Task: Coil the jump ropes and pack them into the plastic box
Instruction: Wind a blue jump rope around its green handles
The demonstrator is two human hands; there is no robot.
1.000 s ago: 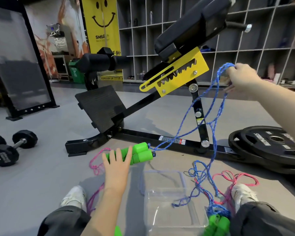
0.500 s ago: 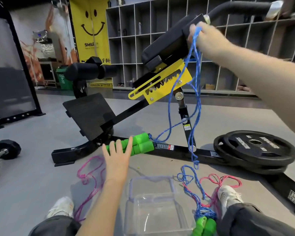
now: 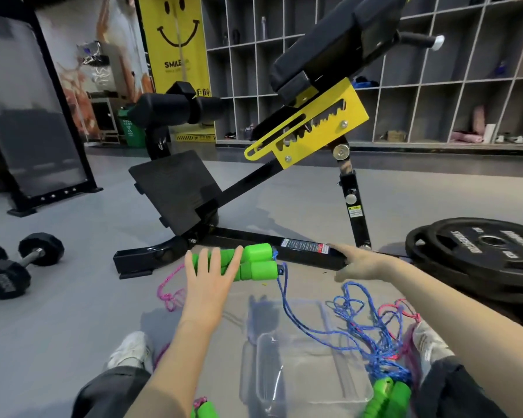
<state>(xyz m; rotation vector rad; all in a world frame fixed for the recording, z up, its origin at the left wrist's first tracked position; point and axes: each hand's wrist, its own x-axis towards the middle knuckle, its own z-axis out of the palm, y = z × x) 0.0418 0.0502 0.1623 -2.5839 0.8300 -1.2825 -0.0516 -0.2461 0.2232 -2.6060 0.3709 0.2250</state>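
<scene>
- A person seated on a gym floor lays the left hand flat over a pair of green handles, fingers straight and spread, pressing rather than gripping.
- The right hand, blurred, reaches forward above the floor with its fingers stretched out. It holds nothing, and the forefinger points toward the base bar of a black exercise bench.
- The two handles lie side by side on the floor, just in front of that base bar.
- A blue rope runs from the handle ends toward the person and crosses the top of the clear plastic box. It ends in a loose, uncoiled tangle by the right shoe.
- The box sits on the floor between the person's legs. Apart from the strands draped across it, whether it holds anything cannot be told.
- A second pair of green handles lies at the box's near right corner, at the foot of the blue tangle.
- A pink rope loops on the floor left of the left hand, and more pink cord shows among the blue strands on the right.
- Another green handle shows at the bottom edge of the frame, beside the left forearm.
- Stacked weight plates lie to the right and dumbbells to the left.
- A yellow smiley banner and grey cubby shelves line the back wall.
</scene>
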